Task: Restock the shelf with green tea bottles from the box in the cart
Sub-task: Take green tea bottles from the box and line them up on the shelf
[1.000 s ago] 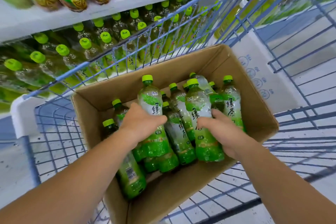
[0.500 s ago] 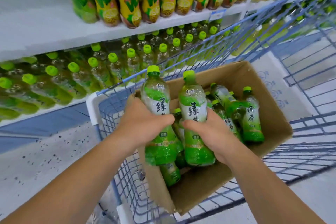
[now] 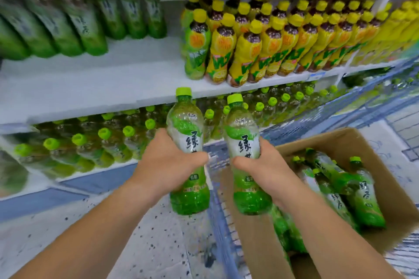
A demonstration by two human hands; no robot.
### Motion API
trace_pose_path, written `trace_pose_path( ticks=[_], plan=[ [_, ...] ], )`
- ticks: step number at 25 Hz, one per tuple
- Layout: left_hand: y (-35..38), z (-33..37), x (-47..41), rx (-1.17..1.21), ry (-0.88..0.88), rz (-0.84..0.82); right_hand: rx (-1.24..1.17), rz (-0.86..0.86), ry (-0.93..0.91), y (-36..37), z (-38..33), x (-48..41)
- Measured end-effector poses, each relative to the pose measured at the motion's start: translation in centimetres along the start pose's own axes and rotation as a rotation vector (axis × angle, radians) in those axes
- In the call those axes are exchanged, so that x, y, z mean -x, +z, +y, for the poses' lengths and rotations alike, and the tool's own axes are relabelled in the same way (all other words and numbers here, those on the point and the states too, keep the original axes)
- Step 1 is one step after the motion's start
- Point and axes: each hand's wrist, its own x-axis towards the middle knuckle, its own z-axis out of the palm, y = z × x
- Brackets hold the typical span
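the left hand (image 3: 167, 163) grips one green tea bottle (image 3: 187, 133) and the right hand (image 3: 264, 166) a second bottle (image 3: 242, 137), both upright between box (image 3: 340, 140) and shelf (image 3: 90, 81), likely so they set down standing.

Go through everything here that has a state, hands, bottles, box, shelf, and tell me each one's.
left bottle: upright, capped, held.
right bottle: upright, capped, held.
left hand: grips left bottle.
right hand: grips right bottle.
box: open.
boxed bottles: capped, lying tilted.
middle shelf: partly bare.
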Motion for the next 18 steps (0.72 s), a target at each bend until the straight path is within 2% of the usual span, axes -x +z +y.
trace_pose_path(
  ticks=[4,9,18],
  plan=[
    [-7.1,-2.3,-2.9,-0.004,0.019,0.098,0.076,-0.059,-0.030,6.6,-4.1,-2.0],
    [-13.8,-4.2,-6.6,-0.033,0.076,0.157,0.072,-0.056,-0.094,13.0,-7.5,-5.0],
    [-17.6,-2.9,-14.4,-0.035,0.284,0.294,0.091,-0.063,-0.269,17.9,-11.2,-12.4]
  ],
)
